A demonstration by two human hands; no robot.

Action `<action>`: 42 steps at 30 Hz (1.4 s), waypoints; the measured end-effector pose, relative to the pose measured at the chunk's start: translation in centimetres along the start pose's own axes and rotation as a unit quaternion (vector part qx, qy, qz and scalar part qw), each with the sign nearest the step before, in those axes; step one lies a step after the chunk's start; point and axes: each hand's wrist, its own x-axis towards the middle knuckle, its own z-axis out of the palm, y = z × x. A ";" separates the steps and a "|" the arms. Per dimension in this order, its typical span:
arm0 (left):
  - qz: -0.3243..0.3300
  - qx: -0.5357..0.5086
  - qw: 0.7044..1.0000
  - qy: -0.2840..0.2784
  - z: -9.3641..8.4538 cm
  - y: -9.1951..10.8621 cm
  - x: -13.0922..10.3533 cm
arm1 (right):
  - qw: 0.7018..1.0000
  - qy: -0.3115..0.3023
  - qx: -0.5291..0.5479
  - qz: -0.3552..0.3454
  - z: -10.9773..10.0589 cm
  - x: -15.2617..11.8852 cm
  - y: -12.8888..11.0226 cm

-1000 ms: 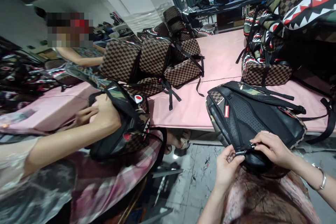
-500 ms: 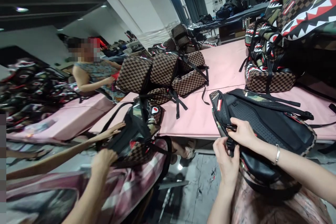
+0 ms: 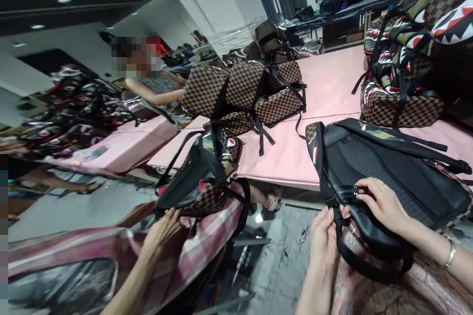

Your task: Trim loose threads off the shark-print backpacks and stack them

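Observation:
A black backpack (image 3: 388,172) with brown checkered edging and camouflage trim lies back panel up, partly on the pink table and partly over my lap. At its near left corner my left hand (image 3: 325,231) pinches a black strap (image 3: 342,243) beside a dark buckle. My right hand (image 3: 384,202) is just to the right, above the back panel. Its thumb and fingers close on a dark strap end (image 3: 347,190), which is blurred. The strap's lower part loops down over my lap.
To my left a co-worker's hand (image 3: 164,231) rests by another backpack (image 3: 192,177) on a plaid-covered lap. Checkered bags (image 3: 246,86) stand on the pink table (image 3: 332,76). Shark-mouth bags (image 3: 402,103) pile up at right. Another person (image 3: 155,88) stands behind the table.
My right hand has moved right and away from my left hand, from the buckle to over the back panel. My left hand stays at the strap. The view has shifted slightly.

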 end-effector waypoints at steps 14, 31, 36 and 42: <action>-0.021 -0.034 0.999 0.002 -0.5 -0.7 0.2 | 0.985 0.014 -0.074 -0.157 1.6 -1.0 0.6; 0.012 -0.001 1.000 0.017 0.2 -1.0 -0.2 | 0.984 0.026 -0.076 -0.161 1.9 -1.3 0.0; 0.010 -0.002 1.000 0.010 0.2 -1.3 -0.1 | 0.980 0.003 -0.107 -0.169 1.4 -1.5 0.1; 0.016 0.009 1.000 0.008 0.3 -1.4 -0.3 | 0.983 0.006 -0.091 -0.161 1.7 -1.3 -0.6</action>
